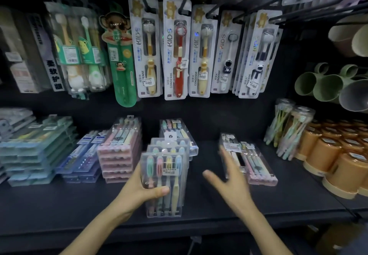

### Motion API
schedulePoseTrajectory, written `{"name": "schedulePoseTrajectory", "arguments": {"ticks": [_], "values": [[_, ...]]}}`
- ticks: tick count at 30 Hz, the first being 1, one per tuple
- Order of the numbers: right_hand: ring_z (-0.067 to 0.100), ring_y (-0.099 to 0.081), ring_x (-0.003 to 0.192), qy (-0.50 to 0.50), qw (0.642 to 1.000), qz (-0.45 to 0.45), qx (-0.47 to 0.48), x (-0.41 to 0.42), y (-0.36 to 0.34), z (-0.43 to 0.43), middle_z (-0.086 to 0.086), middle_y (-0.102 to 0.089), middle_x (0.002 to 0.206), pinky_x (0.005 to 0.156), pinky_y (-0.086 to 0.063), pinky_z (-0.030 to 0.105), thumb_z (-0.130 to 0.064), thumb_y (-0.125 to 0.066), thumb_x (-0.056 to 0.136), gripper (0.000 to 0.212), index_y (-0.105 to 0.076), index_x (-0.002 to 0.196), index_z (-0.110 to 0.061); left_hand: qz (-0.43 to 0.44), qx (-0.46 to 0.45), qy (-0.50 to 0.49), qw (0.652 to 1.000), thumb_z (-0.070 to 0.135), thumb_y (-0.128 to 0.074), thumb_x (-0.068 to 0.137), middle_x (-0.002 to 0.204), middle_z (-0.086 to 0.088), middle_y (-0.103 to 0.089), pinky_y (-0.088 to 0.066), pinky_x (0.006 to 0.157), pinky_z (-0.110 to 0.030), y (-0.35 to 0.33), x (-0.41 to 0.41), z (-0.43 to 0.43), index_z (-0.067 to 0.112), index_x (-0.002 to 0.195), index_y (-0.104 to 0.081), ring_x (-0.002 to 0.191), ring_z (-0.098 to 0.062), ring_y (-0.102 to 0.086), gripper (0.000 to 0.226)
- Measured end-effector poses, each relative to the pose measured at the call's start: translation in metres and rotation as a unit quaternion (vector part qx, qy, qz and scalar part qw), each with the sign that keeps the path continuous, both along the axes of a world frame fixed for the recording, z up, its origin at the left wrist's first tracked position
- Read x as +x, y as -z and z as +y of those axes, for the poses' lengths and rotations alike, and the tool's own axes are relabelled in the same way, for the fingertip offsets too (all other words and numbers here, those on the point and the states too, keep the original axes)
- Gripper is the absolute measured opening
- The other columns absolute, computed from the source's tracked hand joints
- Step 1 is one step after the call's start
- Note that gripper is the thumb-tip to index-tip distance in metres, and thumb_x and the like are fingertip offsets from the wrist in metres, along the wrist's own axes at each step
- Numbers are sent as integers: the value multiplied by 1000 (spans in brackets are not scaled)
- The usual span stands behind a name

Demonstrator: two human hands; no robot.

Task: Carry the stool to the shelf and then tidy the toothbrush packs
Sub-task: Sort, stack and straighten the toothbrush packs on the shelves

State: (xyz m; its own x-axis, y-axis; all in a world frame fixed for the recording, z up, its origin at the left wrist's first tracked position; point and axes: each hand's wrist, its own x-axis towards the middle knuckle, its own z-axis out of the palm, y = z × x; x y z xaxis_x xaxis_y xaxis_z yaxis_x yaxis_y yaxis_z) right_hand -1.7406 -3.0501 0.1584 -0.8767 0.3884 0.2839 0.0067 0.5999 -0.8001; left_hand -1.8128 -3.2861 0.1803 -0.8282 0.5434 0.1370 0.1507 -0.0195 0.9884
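My left hand grips a stack of clear toothbrush packs with pastel brushes, holding it upright on the black shelf. My right hand is open with fingers spread, just above the shelf, its fingertips at two loose packs lying to the right. More clear packs lie behind the held stack. A pink stack, a blue stack and a teal stack sit to the left. No stool is in view.
Kids toothbrush cards hang from hooks above the shelf. Cylindrical brush tubs, orange cups and green cups stand at the right. The shelf's front edge runs below my wrists.
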Motion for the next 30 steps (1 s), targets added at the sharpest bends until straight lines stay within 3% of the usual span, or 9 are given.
{"name": "schedulePoseTrajectory", "arguments": {"ticks": [2,4,8,11,13,15,18,23,30], "values": [[-13,-18,135,-174,978,-66,-97,6,-15,-36,-35,-17,148,110,-25,25,-76,-70,56,112,-2,144,-58,-5,7,16,1000,59,-89,27,107,31,-64,-48,73,-8,2,2,3,34,122,-41,97,7,-62,109],[-12,-21,135,-233,965,-79,-87,-4,-9,-54,-33,-16,150,108,-29,21,-57,-82,60,120,5,144,-57,-11,11,23,1000,52,-90,35,115,20,-65,-50,77,-13,8,4,6,33,131,-35,104,0,-62,113],[8,-49,128,-203,967,-1,-155,-16,-3,-67,-8,-44,144,101,-47,36,-32,-84,72,100,-19,148,-37,-27,51,18,998,31,-86,48,124,1,-60,-52,78,-18,15,10,17,26,138,-28,107,-8,-63,108],[12,-60,116,-180,961,25,-208,-2,-7,-63,-4,-61,128,88,-53,26,-24,-84,70,86,-36,141,-26,-16,46,29,998,28,-80,62,131,2,-55,-51,84,-20,12,17,31,28,140,-24,113,-8,-60,96],[18,-68,103,-162,951,40,-260,12,-9,-50,1,-69,115,78,-55,25,-27,-88,57,86,-45,132,-21,5,-2,36,999,52,-78,63,137,9,-44,-47,96,-23,7,17,38,36,142,-23,121,-2,-51,98],[27,-71,92,-130,942,47,-306,24,-12,-32,8,-72,103,71,-58,31,-33,-93,42,93,-51,123,-15,41,-42,12,998,78,-62,55,131,16,-36,-42,95,-14,-1,12,41,51,132,-28,118,9,-43,88],[32,-71,87,-70,934,47,-348,30,-19,-1,12,-73,99,68,-59,36,-44,-95,28,99,-56,113,-12,11,-10,-90,996,82,-48,70,126,17,-34,-31,96,-19,-11,-5,38,54,125,-34,117,-1,-41,63],[26,-72,83,-24,928,-8,-372,2,-31,22,7,-75,93,69,-55,35,-8,-80,71,42,-62,108,-11,-64,-22,-131,989,76,-43,67,155,11,-20,-22,115,-44,-6,-37,43,40,146,-23,142,-14,-22,90],[20,-73,72,26,913,-124,-388,-55,-41,35,8,-75,84,62,-57,30,-10,-77,77,28,-68,102,-3,-132,-45,-92,986,52,-59,85,157,5,-17,-26,109,-40,-6,-62,67,33,151,-8,142,-22,-23,86]]}}
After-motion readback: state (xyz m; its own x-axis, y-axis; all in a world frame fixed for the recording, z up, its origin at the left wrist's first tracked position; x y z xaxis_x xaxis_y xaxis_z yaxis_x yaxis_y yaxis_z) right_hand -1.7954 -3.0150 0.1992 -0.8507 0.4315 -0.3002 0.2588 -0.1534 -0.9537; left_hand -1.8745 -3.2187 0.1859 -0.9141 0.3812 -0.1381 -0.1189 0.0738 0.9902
